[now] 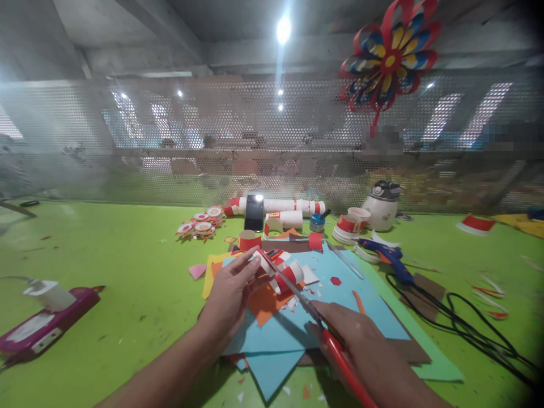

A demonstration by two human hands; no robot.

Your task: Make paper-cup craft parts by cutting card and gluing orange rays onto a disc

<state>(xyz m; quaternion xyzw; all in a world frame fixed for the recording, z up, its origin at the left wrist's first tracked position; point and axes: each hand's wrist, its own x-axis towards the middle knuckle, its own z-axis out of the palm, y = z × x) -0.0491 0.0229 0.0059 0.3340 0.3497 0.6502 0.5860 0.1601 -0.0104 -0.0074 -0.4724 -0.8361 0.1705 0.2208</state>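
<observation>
My left hand point(232, 292) is closed on a red-and-white paper cup piece point(283, 273) cut into curling strips, held above sheets of blue paper point(335, 306) and orange paper point(266, 303). My right hand point(361, 340) grips red-handled scissors point(306, 306). Their blades point up and left into the strips of the cup piece. Small paper scraps lie on the blue sheet around the cup piece.
On the green table point(127, 255) stand a phone point(254, 212), rolls of red-and-white cups point(280, 205), cut cup flowers point(202, 222), stacked cups point(348, 226), a blue glue gun point(385, 255) with black cable point(459, 323), a white pot point(382, 205), and a pink device point(42, 323) at left. A paper pinwheel point(391, 54) hangs on the mesh wall.
</observation>
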